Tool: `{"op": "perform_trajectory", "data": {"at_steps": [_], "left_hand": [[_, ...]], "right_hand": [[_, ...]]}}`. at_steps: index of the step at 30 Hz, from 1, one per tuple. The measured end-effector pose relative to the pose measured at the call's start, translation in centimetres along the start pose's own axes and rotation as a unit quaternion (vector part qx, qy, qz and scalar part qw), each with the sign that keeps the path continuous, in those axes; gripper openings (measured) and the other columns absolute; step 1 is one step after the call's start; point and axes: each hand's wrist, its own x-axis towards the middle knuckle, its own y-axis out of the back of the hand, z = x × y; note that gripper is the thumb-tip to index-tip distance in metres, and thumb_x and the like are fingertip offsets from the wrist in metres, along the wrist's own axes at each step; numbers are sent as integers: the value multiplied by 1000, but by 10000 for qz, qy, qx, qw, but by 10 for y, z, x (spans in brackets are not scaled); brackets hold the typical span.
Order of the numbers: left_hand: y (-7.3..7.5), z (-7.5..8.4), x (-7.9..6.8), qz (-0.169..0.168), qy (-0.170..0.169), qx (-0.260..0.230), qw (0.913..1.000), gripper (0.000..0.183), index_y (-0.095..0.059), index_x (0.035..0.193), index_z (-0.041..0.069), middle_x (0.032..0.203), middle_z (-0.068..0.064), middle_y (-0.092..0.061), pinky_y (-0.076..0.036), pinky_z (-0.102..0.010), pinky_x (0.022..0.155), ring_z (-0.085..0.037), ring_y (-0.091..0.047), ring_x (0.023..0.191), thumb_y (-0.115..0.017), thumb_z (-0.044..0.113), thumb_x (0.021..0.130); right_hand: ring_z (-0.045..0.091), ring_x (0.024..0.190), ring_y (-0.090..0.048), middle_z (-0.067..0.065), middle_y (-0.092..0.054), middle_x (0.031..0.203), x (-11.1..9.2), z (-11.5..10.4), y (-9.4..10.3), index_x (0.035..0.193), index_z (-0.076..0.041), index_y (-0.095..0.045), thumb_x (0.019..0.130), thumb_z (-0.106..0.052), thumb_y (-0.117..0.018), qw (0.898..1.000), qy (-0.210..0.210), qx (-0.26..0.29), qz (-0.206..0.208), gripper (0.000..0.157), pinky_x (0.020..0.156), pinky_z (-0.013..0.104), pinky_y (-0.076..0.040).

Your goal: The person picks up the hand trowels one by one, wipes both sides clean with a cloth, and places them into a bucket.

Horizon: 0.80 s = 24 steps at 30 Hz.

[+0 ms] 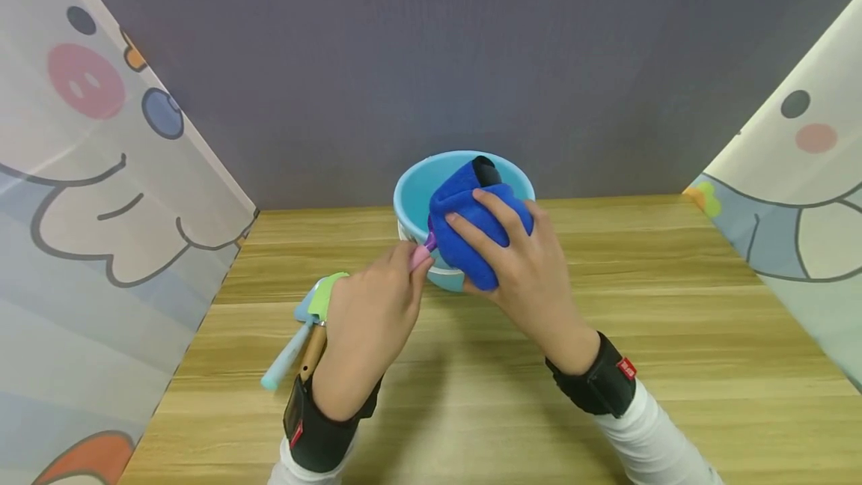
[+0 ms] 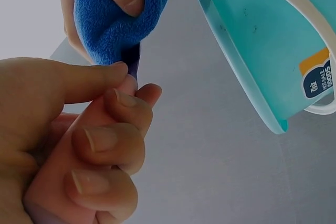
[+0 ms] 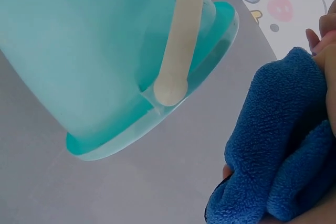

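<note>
My left hand (image 1: 373, 305) grips the pink handle (image 1: 420, 255) of a tool with a purple neck (image 1: 432, 239). In the left wrist view its fingers curl round the handle (image 2: 68, 171), thumb near the neck. A blue towel (image 1: 474, 227) is wrapped about the tool's far end, so the head's kind is hidden. My right hand (image 1: 528, 275) holds the towel from the right, fingers spread over it. A dark piece (image 1: 486, 172) shows at the towel's upper end. Both hands are over the near side of a light blue bucket (image 1: 411, 180); its pale handle (image 3: 178, 45) shows in the right wrist view.
Left of my left hand, several tools lie together on the wooden table (image 1: 673, 305): one with a light blue handle (image 1: 286, 358), one with a wooden handle (image 1: 313, 354), and a green head (image 1: 323, 296). A grey wall (image 1: 431, 58) stands right behind the bucket.
</note>
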Motion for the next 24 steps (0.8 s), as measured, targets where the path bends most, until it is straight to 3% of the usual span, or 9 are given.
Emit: {"op": "perform_trajectory", "data": {"at_steps": [10, 18, 24], "left_hand": [[0, -2, -1, 20, 2, 38, 10000, 28, -64, 86, 5, 53, -2, -50, -25, -26, 31, -15, -42, 38, -59, 32, 94], [1, -3, 0, -3, 78, 17, 10000, 28, -63, 86, 7, 53, -2, -49, -24, -28, 31, -16, -43, 38, -59, 33, 95], [1, -6, 0, 37, 59, 27, 10000, 28, -63, 85, 6, 52, -2, -48, -24, -28, 31, -17, -42, 37, -60, 32, 94]], "right_hand": [[49, 124, -39, 19, -47, 141, 0, 3, 1, 133, -25, -56, 56, -45, -90, 10000, -5, -67, -14, 86, 93, 60, -47], [51, 120, -46, 20, -41, 145, -1, 2, 0, 132, -27, -56, 60, -28, -90, 9981, -485, 346, 166, 80, 94, 63, -50], [51, 116, -48, 18, -42, 145, 0, 3, 0, 132, -28, -56, 63, -29, -89, 9985, -473, 266, 78, 77, 92, 64, -51]]}}
